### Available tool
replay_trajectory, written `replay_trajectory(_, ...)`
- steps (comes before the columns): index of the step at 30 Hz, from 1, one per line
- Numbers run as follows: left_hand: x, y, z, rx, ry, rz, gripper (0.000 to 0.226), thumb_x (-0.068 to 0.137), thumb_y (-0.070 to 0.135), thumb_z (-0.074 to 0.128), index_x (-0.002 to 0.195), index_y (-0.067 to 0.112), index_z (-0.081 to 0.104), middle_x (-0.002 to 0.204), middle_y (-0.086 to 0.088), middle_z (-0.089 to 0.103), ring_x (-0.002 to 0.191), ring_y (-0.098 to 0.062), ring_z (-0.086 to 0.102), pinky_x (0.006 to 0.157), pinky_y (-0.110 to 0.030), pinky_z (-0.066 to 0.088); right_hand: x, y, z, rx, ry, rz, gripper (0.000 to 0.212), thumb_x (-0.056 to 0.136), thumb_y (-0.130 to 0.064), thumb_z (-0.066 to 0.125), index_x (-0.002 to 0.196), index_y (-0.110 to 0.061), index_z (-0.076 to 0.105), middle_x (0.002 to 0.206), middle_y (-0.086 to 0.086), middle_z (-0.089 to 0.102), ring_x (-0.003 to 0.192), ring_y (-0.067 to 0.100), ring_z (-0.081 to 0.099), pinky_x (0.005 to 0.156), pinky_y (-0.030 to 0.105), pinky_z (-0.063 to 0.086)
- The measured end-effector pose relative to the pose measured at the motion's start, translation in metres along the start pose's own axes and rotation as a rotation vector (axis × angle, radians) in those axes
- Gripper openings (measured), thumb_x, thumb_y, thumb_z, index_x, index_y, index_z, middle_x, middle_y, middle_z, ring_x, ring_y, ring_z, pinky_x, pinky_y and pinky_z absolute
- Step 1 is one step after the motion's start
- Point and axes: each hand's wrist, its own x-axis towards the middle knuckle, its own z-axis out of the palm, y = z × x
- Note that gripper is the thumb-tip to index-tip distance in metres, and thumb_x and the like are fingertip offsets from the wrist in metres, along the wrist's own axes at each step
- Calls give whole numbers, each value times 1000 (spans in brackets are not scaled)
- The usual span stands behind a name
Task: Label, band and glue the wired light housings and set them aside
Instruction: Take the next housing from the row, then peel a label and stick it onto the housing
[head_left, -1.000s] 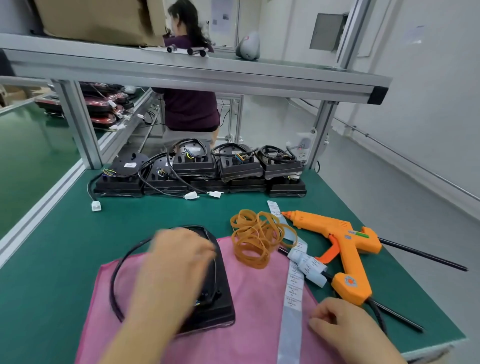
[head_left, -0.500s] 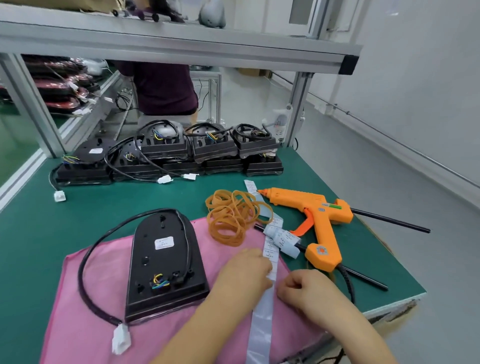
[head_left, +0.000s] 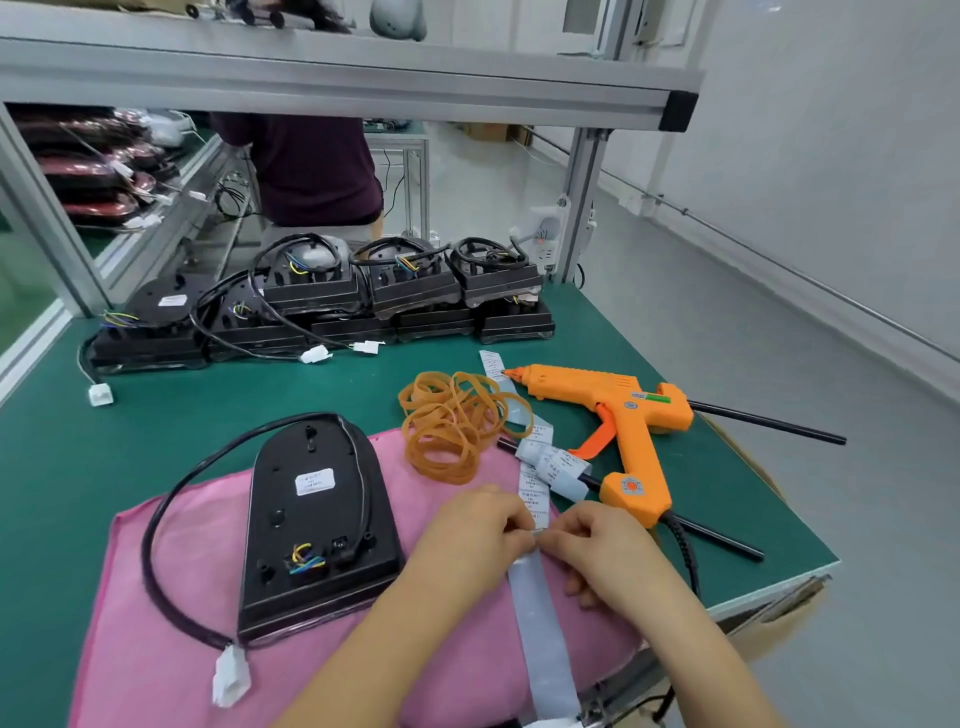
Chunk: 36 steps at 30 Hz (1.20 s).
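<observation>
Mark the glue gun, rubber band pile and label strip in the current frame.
glue gun (head_left: 587, 387), head view, on the orange barrel.
rubber band pile (head_left: 453, 415), head view, middle of the heap.
label strip (head_left: 536, 608), head view, blank lower stretch of backing.

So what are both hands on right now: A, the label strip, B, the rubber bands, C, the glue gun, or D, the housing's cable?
A: the left hand and right hand both pinch the label strip, which lies across the pink cloth.
</observation>
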Motion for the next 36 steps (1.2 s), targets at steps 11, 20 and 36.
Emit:
replay_trajectory(11, 2, 1, -5, -138, -84, -57, 16, 91, 20, 58, 88, 10, 70, 90, -3, 71, 77, -10, 56, 71, -26, 43, 4, -2, -2, 11, -27, -29, 14, 87, -19, 56, 75, -19, 64, 47, -4, 55, 45, 12, 51, 45, 23, 45)
replay_trajectory(20, 6, 1, -5, -130, -86, -101, 18, 90, 20, 56, 88, 9, 71, 90, -3, 71, 76, -10, 56, 69, -27, 44, 5, -4, 0, -51, -15, -46, 15, 84, -26, 68, 71, -20, 62, 53, -8, 56, 50, 9, 50, 49, 25, 43)
replay_trajectory(36, -21, 24, -36, 45, 541, 158, 16, 90, 18, 55, 75, 16, 61, 81, 3, 59, 70, -10, 50, 63, -25, 42, -12, -23, -9, -87, 115, -135, 19, 88, -29, 62, 72, -18, 62, 62, -6, 62, 56, 8, 53, 53, 23, 41)
